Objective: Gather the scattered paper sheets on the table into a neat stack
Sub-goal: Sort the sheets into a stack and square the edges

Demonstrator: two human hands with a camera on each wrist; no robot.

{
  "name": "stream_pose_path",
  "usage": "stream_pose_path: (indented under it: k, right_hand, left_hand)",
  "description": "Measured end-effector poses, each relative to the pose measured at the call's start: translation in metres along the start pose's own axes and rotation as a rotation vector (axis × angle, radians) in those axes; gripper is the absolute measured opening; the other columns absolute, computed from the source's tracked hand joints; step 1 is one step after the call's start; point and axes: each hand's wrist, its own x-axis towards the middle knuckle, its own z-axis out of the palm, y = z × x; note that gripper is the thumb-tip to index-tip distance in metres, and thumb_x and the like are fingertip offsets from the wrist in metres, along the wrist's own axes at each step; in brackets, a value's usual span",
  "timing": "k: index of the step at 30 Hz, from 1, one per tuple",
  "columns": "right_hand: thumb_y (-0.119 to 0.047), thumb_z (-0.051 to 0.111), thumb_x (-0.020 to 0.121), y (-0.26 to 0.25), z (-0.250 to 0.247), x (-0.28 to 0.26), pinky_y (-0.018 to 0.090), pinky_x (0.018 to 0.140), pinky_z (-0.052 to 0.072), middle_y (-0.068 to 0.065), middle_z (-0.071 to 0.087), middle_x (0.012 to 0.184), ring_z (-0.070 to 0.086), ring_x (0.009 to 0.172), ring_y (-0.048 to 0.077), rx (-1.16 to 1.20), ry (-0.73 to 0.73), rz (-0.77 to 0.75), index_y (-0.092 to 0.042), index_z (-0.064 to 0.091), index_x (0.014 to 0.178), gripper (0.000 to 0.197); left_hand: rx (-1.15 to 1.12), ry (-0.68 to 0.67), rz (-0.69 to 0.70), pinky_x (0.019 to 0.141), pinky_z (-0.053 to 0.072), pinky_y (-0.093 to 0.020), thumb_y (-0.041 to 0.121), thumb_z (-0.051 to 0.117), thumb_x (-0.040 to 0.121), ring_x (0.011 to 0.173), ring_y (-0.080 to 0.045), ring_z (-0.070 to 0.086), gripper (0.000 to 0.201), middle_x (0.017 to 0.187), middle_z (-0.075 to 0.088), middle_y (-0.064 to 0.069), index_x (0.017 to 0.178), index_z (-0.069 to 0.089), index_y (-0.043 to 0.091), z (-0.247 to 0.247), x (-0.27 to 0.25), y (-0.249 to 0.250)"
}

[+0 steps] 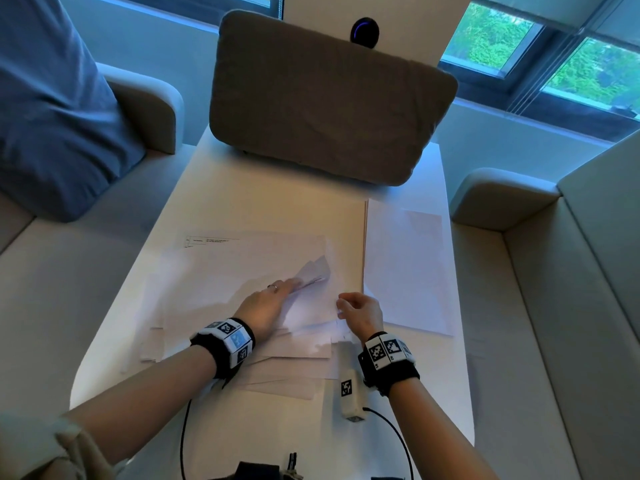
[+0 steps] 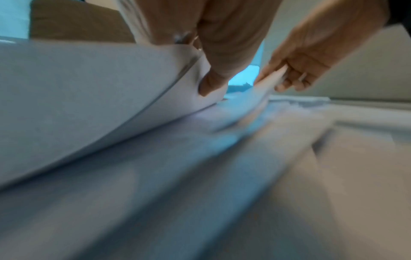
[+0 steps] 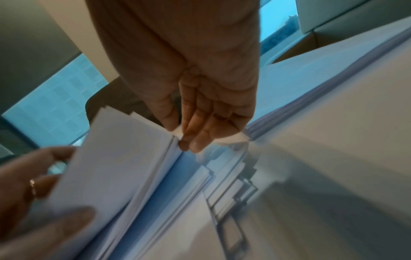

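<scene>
White sheets (image 1: 242, 271) pinched by left hand (image 1: 266, 306); right hand (image 1: 362, 311) pinching edge

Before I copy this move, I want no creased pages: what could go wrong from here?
The left hand bends lifted sheets sharply, so they may crease. The right hand pinches only a corner, which could tear. The loose spread overhangs the table edge and may slide off.

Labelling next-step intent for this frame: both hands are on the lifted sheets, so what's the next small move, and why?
Probably carry the lifted sheets right, onto the stack. The left hand grips their far edge, the right hand pinches the near corner, and they already curl up off the loose sheets still spread underneath. The stack lies squared just beside them.
</scene>
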Motion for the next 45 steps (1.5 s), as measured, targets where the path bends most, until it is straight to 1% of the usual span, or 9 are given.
stream_pose_path:
  k: [5, 8, 12, 19, 26, 31, 38, 42, 45]
  right_hand:
    - [-0.017, 0.064, 0.086, -0.001, 0.001, 0.008, 0.036, 0.087, 0.055, 0.0, 0.071, 0.088, 0.069, 0.083, 0.018, 0.025, 0.006, 0.008, -0.009, 0.069, 0.105, 0.022]
    - [-0.018, 0.068, 0.085, -0.011, -0.005, 0.013, 0.041, 0.088, 0.055, 0.0, 0.071, 0.089, 0.07, 0.081, 0.016, 0.033, 0.005, -0.032, -0.008, 0.065, 0.113, 0.03]
    - [-0.023, 0.079, 0.076, -0.041, -0.018, 0.007, 0.039, 0.09, 0.054, -0.001, 0.065, 0.11, 0.064, 0.099, 0.016, 0.174, -0.017, -0.153, -0.012, 0.055, 0.124, 0.056]
    - [-0.001, 0.085, 0.061, -0.085, -0.03, -0.011, 0.021, 0.085, 0.051, 0.003, 0.066, 0.117, 0.061, 0.111, 0.012, 0.436, -0.186, -0.354, -0.011, 0.053, 0.125, 0.072]
    - [-0.001, 0.083, 0.064, -0.123, -0.032, -0.042, 0.023, 0.068, 0.055, -0.003, 0.073, 0.083, 0.069, 0.076, 0.01, 0.457, -0.043, -0.474, -0.016, 0.07, 0.08, 0.025]
    - [0.004, 0.082, 0.062, -0.147, -0.044, -0.067, 0.023, 0.07, 0.055, -0.008, 0.074, 0.081, 0.07, 0.081, 0.011, 0.515, -0.049, -0.605, -0.013, 0.07, 0.083, 0.029]
    - [-0.001, 0.083, 0.064, -0.171, -0.047, -0.084, 0.026, 0.071, 0.057, -0.012, 0.073, 0.078, 0.07, 0.077, 0.007, 0.47, -0.027, -0.652, -0.023, 0.07, 0.077, 0.029]
    - [-0.018, 0.085, 0.068, -0.176, -0.052, -0.088, 0.015, 0.081, 0.052, -0.02, 0.064, 0.097, 0.061, 0.09, -0.008, 0.245, 0.199, -0.777, -0.027, 0.062, 0.099, 0.04]
    - [-0.034, 0.08, 0.073, -0.185, -0.062, -0.093, 0.031, 0.1, 0.044, -0.003, 0.057, 0.127, 0.053, 0.115, 0.006, -0.078, 0.42, -1.097, -0.016, 0.052, 0.127, 0.063]
  left_hand:
    - [-0.241, 0.267, -0.011, 0.082, 0.051, -0.035, 0.005, 0.043, 0.094, 0.096, -0.035, 0.064, 0.077, 0.114, 0.064, -0.022, 0.146, 0.001, 0.042, -0.046, -0.001, 0.003]
    - [-0.418, 0.436, 0.069, 0.076, 0.045, -0.019, 0.005, 0.056, 0.09, 0.092, -0.03, 0.065, 0.066, 0.101, 0.067, -0.011, 0.146, 0.026, 0.025, -0.078, -0.005, 0.008]
    - [-0.686, 0.53, 0.224, 0.076, 0.053, -0.02, 0.025, 0.066, 0.08, 0.089, -0.014, 0.067, 0.046, 0.095, 0.07, 0.009, 0.12, 0.052, 0.045, -0.107, -0.02, 0.012]
    - [-1.029, 0.68, 0.184, 0.072, 0.05, -0.013, 0.033, 0.07, 0.07, 0.079, 0.003, 0.064, 0.024, 0.089, 0.07, 0.02, 0.093, 0.064, 0.035, -0.126, -0.037, 0.022]
    - [-0.959, 0.824, 0.123, 0.07, 0.05, -0.01, 0.039, 0.08, 0.07, 0.08, 0.007, 0.065, 0.027, 0.086, 0.069, 0.027, 0.091, 0.064, 0.044, -0.155, -0.031, 0.03]
    - [-0.925, 0.9, 0.174, 0.076, 0.054, -0.02, 0.05, 0.079, 0.065, 0.087, -0.003, 0.067, 0.033, 0.092, 0.069, 0.025, 0.093, 0.064, 0.042, -0.18, -0.029, 0.032]
    - [-0.822, 0.946, 0.207, 0.077, 0.05, -0.015, 0.031, 0.08, 0.071, 0.086, 0.0, 0.062, 0.033, 0.092, 0.065, 0.026, 0.096, 0.06, 0.037, -0.181, -0.026, 0.033]
    - [-0.783, 0.961, 0.177, 0.075, 0.049, -0.009, 0.032, 0.081, 0.069, 0.077, 0.008, 0.063, 0.026, 0.083, 0.065, 0.035, 0.087, 0.062, 0.037, -0.178, -0.023, 0.034]
    - [-0.667, 0.983, 0.288, 0.077, 0.046, -0.008, 0.021, 0.079, 0.074, 0.077, 0.011, 0.062, 0.021, 0.084, 0.064, 0.037, 0.087, 0.065, 0.028, -0.184, -0.024, 0.046]
